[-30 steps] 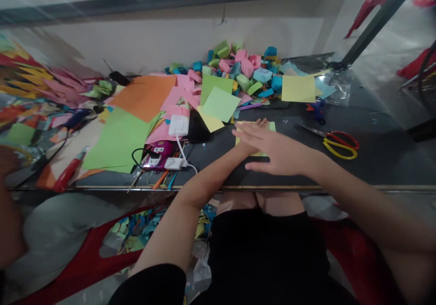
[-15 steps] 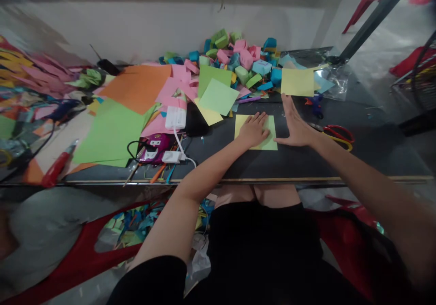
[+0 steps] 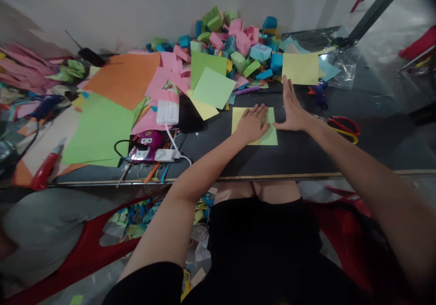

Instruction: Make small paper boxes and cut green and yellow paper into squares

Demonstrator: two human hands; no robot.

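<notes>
Tabletop (image 3: 313,155), dark grey and flat, bears a yellow-and-pale-green rectangular paper sheet (image 3: 271,137), longer side to side — left hand (image 3: 251,127) lying on it, fingers slightly parted; right hand (image 3: 294,114) at its right edge — thumb spread wide.

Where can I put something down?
Bare dark tabletop: right of the red-and-yellow-handled scissors, and between the pale yellow-green paper and the front edge. Crowded: left, with orange and green paper sheets; behind, with piled pink, green and blue blocks.

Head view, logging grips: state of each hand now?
Left hand: open, palm down on four-sided yellow-green paper.
Right hand: open, holding nothing.
</notes>
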